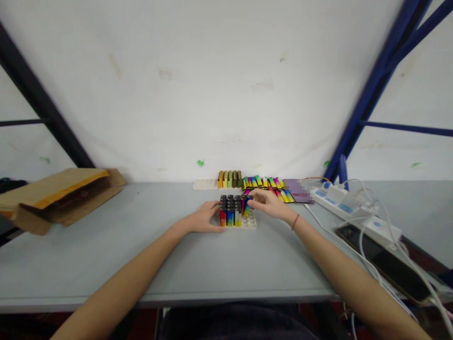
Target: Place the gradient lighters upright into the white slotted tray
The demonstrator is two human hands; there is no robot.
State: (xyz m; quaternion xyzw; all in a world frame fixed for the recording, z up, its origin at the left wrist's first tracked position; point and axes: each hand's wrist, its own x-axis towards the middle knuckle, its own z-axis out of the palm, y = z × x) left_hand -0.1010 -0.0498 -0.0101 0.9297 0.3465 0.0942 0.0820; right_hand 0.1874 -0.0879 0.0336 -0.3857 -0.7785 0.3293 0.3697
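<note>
A white tray (252,225) with round holes stands in front of me, several colourful lighters (230,216) with black tops upright in its left part. My left hand (205,218) is closed around the tray's left side, thumb along the front corner and fingers behind. Over the right part, my right hand (267,203) pinches a blue and yellow lighter (247,208), which leans slightly. Its fingertips partly hide it, so I cannot tell whether it is seated in a hole. Some front holes on the right show bare.
Behind are another white tray (205,184) with yellow to dark green lighters (230,179), and rows of lying shiny lighters (264,182). To the right lie a tablet-like device (299,190), power strip (348,205), phone (384,262) and white cables. A paper bag (63,193) lies left.
</note>
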